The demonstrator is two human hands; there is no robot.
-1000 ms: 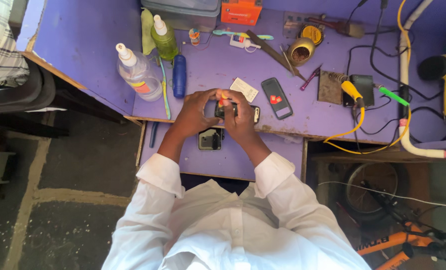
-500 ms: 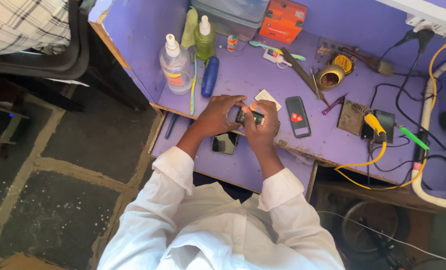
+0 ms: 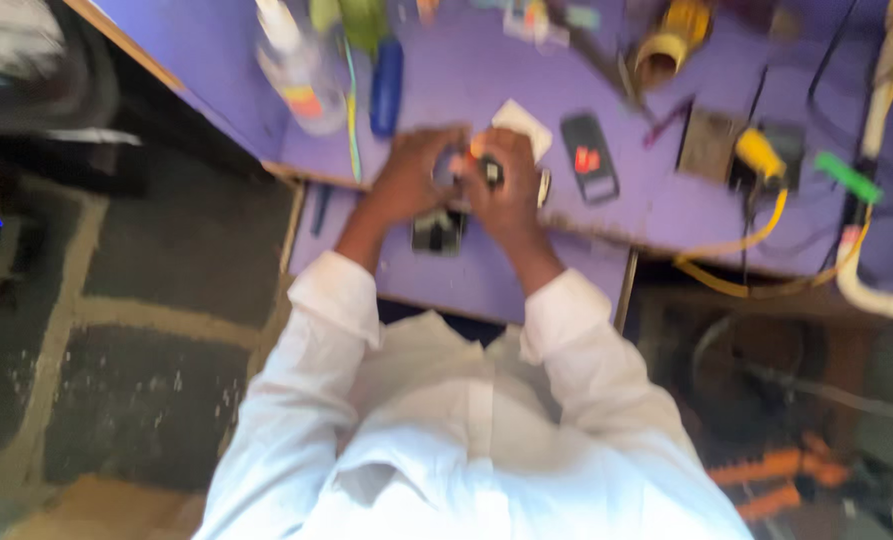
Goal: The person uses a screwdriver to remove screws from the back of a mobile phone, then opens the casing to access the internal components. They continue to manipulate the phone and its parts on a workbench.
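Mid-work, upper centre of frame: left hand (image 3: 413, 175) and right hand (image 3: 509, 190) both in tight grip on small dark blurred gadget (image 3: 488, 172), raised above purple tabletop (image 3: 466, 80); unfinished by appearances.

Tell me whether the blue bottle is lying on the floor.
No, the blue bottle lies on the purple table, just beyond the left hand.
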